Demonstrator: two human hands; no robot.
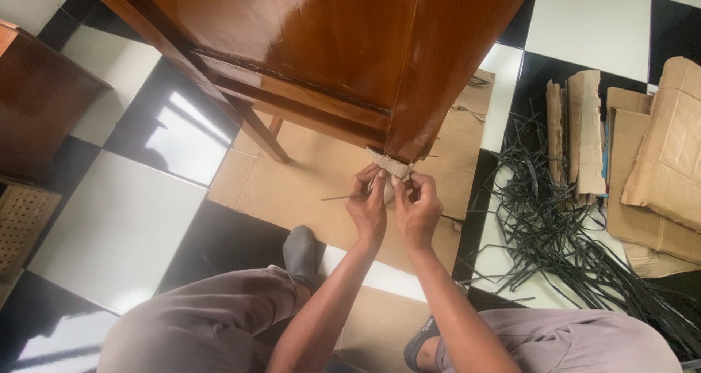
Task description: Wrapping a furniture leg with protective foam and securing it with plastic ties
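A person's left hand [369, 201] and right hand [418, 206] meet at the foot of a glossy wooden table leg [438, 73], both pinching a pale padding wrap [391, 165] fitted around its tip. A thin dark strip [342, 197] juts sideways from the left fingers. The wrap sits on the leg but appears not yet fastened; whether a tie already goes around it cannot be told. Flattened cardboard [292, 187] lies under the table on the black-and-white tiled floor [124, 219]. To the right, a tangle of black straps [562, 241] spreads beside stacked cardboard pieces [657, 161].
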